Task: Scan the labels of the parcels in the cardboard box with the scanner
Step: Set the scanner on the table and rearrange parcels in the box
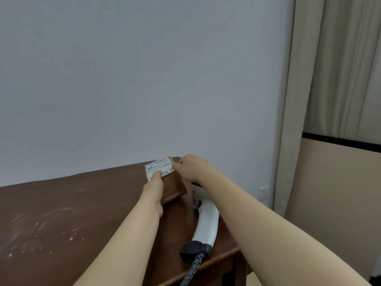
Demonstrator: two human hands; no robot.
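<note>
Left hand (153, 185): arm outstretched, thumb pinching the parcel's near edge.
Right hand (190, 169): fingers curled over its far corner.
Parcel (174, 187): small brown box, white barcode label (159, 167) upward, at the tabletop's (61, 213) far corner, beside the scanner (205, 213).

Small brown parcel (173, 187), white label (159, 166) on top, white scanner (206, 216) lying beside

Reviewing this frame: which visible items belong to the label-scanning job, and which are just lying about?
Job: parcel, gripped by left hand and right hand; label on its top; white scanner, lying unheld.
Just there: wooden table; curtain; wall socket.
</note>
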